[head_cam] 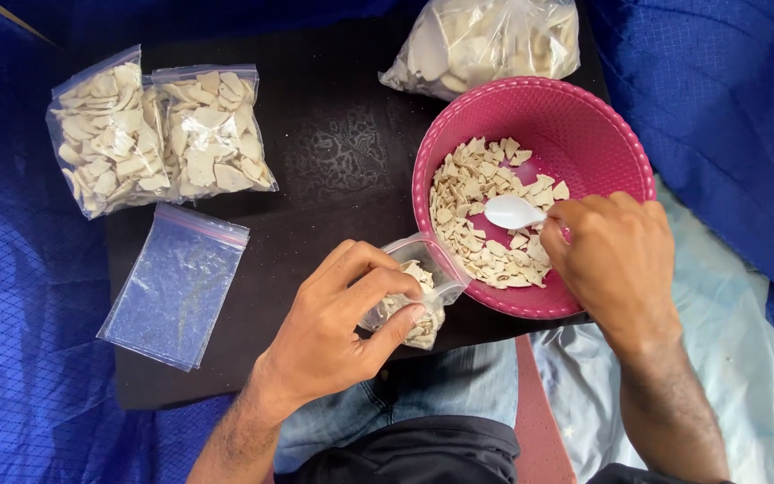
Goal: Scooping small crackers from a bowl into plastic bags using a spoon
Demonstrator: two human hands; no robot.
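Left hand [338, 327] grips the small open bag [414, 300]; its mouth touches the pink bowl [606, 134] rim, just left of the right hand's [615, 264] white spoon [512, 212].

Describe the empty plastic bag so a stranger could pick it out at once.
Start at the black board with the pink bowl on its right side. At the board's left edge, just below the two filled bags, lies the empty zip bag. It alone is flat and clear, with nothing inside.
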